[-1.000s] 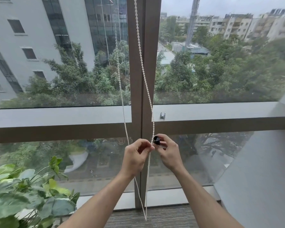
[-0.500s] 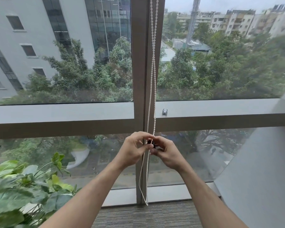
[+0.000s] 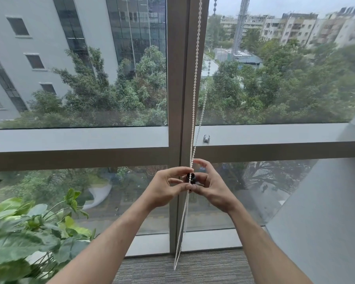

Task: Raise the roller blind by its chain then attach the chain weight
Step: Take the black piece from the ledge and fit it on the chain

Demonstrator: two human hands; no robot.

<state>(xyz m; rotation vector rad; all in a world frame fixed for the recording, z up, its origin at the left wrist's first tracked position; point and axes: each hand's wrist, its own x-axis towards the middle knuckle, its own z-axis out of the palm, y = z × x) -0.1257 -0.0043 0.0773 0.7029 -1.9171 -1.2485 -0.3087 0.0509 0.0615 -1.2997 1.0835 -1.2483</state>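
Observation:
A white bead chain [image 3: 194, 83] hangs in a long loop in front of the brown window mullion [image 3: 177, 78], its bottom near the carpet. A small black chain weight [image 3: 191, 178] sits between my two hands, with the chain running across its front. My left hand [image 3: 164, 188] pinches the weight and chain from the left with thumb and fingers. My right hand [image 3: 210, 185] holds the weight from the right, its index finger raised above it. The roller blind itself is out of view above.
A small metal clip [image 3: 206, 138] is fixed on the grey window sill rail [image 3: 275, 134] just right of the mullion. A leafy green plant [image 3: 29, 236] fills the lower left. A grey angled wall panel [image 3: 326, 212] stands at the right. Grey carpet [image 3: 193, 269] lies below.
The two chain strands, spread apart a second ago, now hang together over the weight. My hands have come together around the weight, which is visible again between my fingers.

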